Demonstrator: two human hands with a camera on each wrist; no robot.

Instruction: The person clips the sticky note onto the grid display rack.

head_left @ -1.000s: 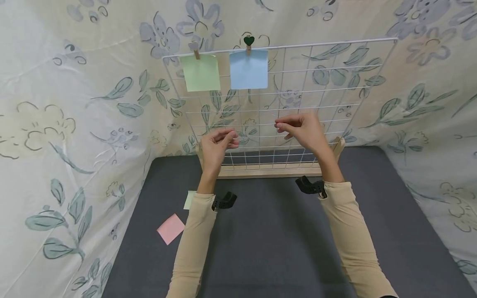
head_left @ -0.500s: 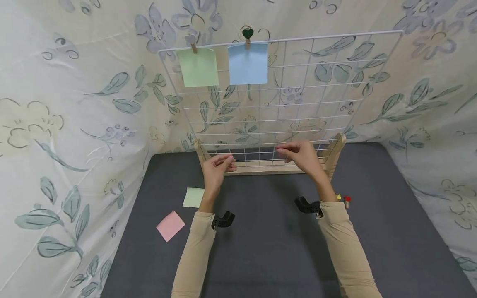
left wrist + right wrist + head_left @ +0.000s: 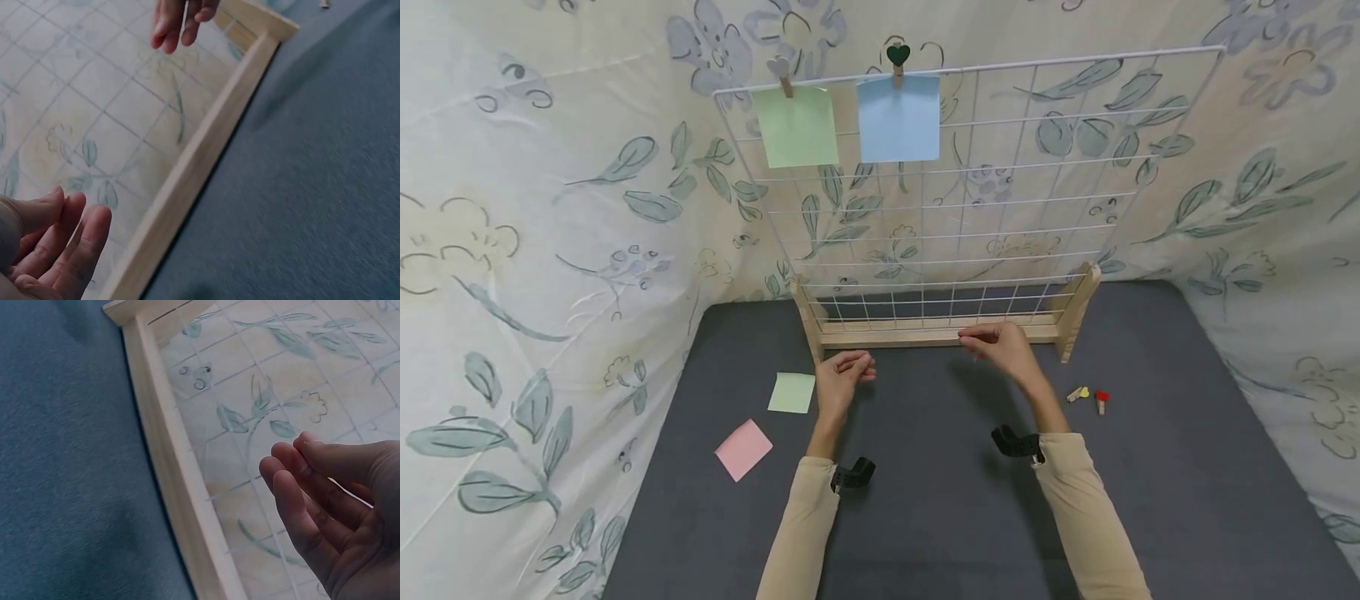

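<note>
My left hand (image 3: pixel 839 390) is over the dark table just in front of the rack's left foot, near a light green sticky note (image 3: pixel 792 392). Its fingers are loosely bent, and nothing shows between them in the left wrist view. My right hand (image 3: pixel 1009 354) hovers before the wooden base bar (image 3: pixel 895 337), thumb close to the fingertips, likewise holding nothing. On the white wire grid rack (image 3: pixel 1000 200), a green note (image 3: pixel 797 129) hangs from a clothespin (image 3: pixel 786 86). Beside it a blue note (image 3: pixel 898 121) hangs from a clothespin with a dark green heart (image 3: pixel 898 56).
A pink sticky note (image 3: pixel 743 450) lies at the left of the dark table (image 3: pixel 925 517). Two small clothespins, one with a yellow top (image 3: pixel 1078 393) and one with a red top (image 3: pixel 1102 402), lie to the right. A floral cloth (image 3: pixel 625 208) surrounds the table.
Both hands have come down and back from in front of the grid to just above the table. The view has tilted slightly; the notes on the grid stay put.
</note>
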